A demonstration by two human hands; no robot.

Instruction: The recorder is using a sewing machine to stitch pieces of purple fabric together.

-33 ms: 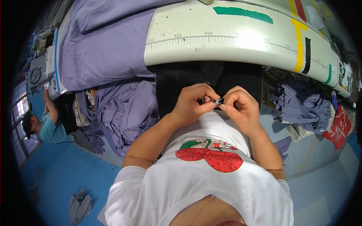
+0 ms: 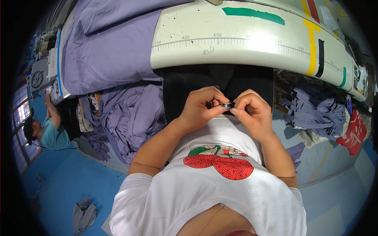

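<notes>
My left hand [image 2: 201,108] pinches a small silver bobbin [image 2: 226,105] with a dark band around its middle, between thumb and fingertips. Facing it, my right hand [image 2: 254,112] has its thumb and index finger pressed together right beside the bobbin. Whether a thread end is between those fingers is too small to make out. Both hands are held close to my white shirt, above black cloth [image 2: 179,94] in front of the worktable's near edge.
The pale worktable [image 2: 189,55] has a printed ruler scale and coloured tape strips. Purple fabric [image 2: 114,51] covers its left part, with a purple heap [image 2: 130,114] below. More bundled cloth [image 2: 319,110] lies at the right. Another person [image 2: 55,133] works at the far left.
</notes>
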